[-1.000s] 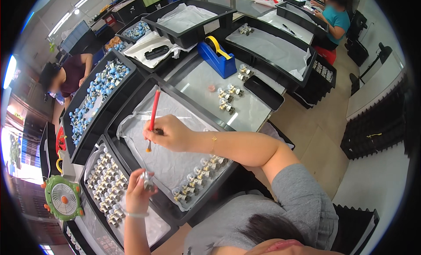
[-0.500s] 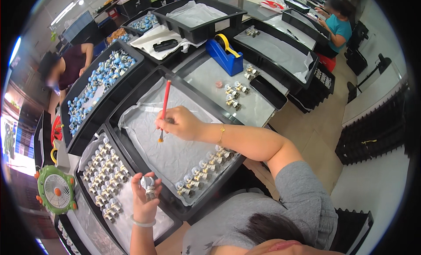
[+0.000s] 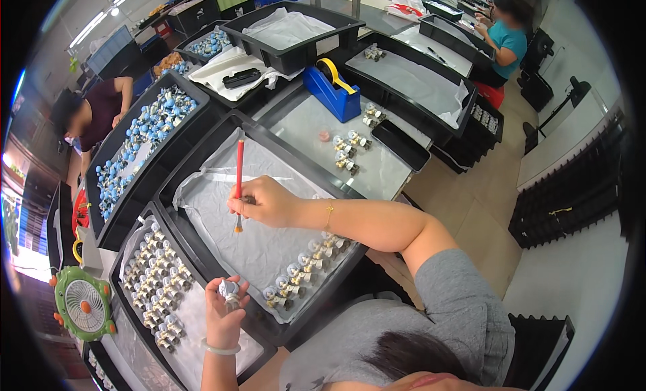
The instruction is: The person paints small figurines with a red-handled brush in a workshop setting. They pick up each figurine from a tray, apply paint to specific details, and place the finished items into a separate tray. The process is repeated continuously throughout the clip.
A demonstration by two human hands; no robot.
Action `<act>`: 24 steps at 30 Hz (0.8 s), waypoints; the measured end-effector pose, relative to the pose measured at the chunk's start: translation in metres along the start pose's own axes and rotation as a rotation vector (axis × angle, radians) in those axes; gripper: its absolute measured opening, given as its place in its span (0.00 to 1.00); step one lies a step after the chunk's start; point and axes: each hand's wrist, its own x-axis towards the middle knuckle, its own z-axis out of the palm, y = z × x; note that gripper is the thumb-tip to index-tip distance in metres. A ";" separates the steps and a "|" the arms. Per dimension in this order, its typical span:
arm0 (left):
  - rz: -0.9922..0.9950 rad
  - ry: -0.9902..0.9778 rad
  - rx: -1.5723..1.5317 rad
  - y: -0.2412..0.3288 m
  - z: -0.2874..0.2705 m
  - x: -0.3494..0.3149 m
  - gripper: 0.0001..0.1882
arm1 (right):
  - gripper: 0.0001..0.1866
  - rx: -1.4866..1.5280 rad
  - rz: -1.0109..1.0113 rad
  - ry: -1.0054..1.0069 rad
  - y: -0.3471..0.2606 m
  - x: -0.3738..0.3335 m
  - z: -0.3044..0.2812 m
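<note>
My right hand grips a red-handled paintbrush, bristles pointing down, over a black tray lined with grey-white sheet. My left hand holds one small silvery figurine up near the tray's front edge. A row of several similar small pieces lies along the lined tray's near side. Left of it, a second black tray holds several rows of the same pieces.
A blue tape dispenser and a few loose pieces sit on the grey table beyond. A tray of blue-white pieces lies at the left, a green fan at lower left. Other people work at far left and top right.
My right hand with the brush has drawn nearer and lower over the lined tray. My left hand has risen with the small piece and moved right, toward the tray's front edge.
</note>
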 end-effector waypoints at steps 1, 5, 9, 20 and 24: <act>0.010 -0.005 0.001 -0.001 -0.001 0.000 0.35 | 0.10 -0.006 0.010 -0.021 0.000 0.000 -0.001; 0.013 0.006 0.015 -0.001 0.000 0.001 0.34 | 0.10 -0.034 0.016 -0.054 -0.001 -0.001 -0.002; 0.011 0.017 0.030 -0.001 0.002 0.000 0.33 | 0.10 -0.042 0.015 -0.065 -0.001 -0.001 -0.001; -0.035 0.029 0.017 0.002 0.004 0.000 0.34 | 0.11 -0.015 0.047 -0.064 -0.002 -0.002 0.002; -0.025 0.011 0.026 0.002 0.003 0.001 0.34 | 0.12 -0.018 0.038 -0.063 -0.002 -0.003 0.002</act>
